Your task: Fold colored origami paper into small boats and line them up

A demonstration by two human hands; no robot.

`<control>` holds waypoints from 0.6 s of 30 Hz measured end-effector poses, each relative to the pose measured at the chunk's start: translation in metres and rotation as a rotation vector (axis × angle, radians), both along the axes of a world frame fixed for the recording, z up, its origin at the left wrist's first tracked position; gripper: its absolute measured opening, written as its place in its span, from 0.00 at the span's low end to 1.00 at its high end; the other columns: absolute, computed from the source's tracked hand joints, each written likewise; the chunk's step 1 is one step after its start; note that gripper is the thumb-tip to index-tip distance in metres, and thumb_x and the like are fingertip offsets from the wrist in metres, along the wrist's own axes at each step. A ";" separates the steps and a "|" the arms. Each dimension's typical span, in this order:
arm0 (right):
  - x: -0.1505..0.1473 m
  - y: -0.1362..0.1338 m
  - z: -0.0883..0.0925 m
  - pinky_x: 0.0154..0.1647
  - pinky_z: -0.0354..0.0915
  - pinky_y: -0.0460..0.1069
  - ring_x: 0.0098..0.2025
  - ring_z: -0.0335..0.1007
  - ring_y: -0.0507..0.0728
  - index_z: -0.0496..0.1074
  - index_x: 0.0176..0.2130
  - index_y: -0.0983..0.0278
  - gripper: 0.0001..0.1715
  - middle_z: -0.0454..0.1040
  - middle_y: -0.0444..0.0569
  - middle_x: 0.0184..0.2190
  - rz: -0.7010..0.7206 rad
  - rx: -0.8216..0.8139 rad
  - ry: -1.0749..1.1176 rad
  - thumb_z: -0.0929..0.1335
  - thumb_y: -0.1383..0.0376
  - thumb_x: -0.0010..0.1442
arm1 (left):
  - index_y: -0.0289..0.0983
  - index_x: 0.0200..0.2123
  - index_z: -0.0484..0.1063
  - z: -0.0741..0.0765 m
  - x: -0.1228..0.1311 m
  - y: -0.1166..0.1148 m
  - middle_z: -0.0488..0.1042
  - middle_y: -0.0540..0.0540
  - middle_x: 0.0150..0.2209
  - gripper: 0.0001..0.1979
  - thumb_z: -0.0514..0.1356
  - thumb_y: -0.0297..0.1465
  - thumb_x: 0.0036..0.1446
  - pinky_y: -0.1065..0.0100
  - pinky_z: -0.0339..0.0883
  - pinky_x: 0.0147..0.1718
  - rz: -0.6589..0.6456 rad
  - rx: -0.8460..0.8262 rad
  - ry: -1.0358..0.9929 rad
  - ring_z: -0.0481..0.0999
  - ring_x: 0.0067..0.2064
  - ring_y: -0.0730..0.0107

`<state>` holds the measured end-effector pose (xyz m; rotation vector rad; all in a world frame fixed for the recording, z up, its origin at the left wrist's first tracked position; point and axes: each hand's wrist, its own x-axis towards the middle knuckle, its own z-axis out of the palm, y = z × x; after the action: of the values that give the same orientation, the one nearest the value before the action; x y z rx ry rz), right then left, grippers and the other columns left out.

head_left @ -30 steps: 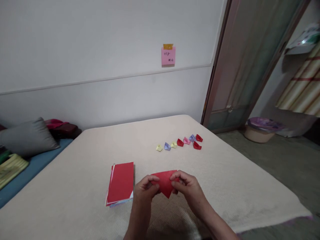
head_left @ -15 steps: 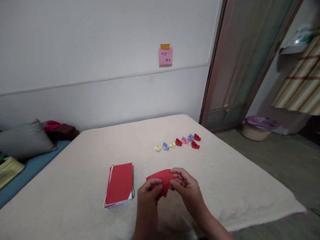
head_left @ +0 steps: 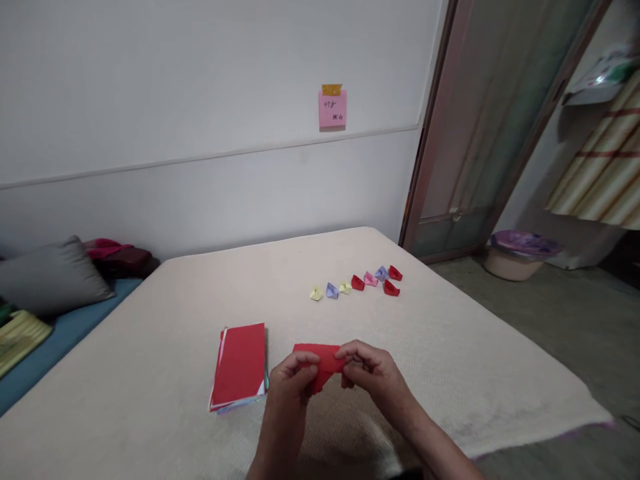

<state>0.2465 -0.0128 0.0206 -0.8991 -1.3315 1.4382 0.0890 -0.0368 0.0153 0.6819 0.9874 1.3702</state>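
A piece of red paper (head_left: 327,359), partly folded, is held up over the bed between both hands. My left hand (head_left: 293,380) pinches its left part between thumb and fingers. At its right edge, my right hand (head_left: 367,367) is closed on the paper with thumb and fingertips. To the left of the hands lies a stack of coloured paper (head_left: 240,365) with a red sheet on top. Beyond the hands, several small folded paper shapes stand in a row, among them a yellow one (head_left: 316,294), a pink one (head_left: 371,279) and a red one (head_left: 391,288).
The pale bed cover (head_left: 190,300) reaches to the white wall, where a pink note (head_left: 333,110) is taped. A grey pillow (head_left: 55,277) lies at the left. On the floor at the right stands a lined basin (head_left: 515,263).
The red paper has turned, its top edge now nearly level, with a slanted flap below. My left hand has shifted slightly left, and the right fingers have moved over the paper's top edge.
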 end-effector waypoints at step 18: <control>-0.002 0.002 -0.005 0.17 0.57 0.43 0.16 0.59 0.47 0.72 0.32 0.65 0.09 0.71 0.40 0.18 -0.019 -0.092 0.063 0.69 0.69 0.45 | 0.34 0.29 0.75 -0.009 -0.002 0.003 0.66 0.54 0.18 0.05 0.63 0.27 0.44 0.74 0.51 0.21 0.042 0.033 0.217 0.59 0.21 0.78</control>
<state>0.2440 -0.0106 0.0154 -0.9163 -1.2162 1.5108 0.0874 -0.0341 0.0061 0.8525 1.1582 1.3718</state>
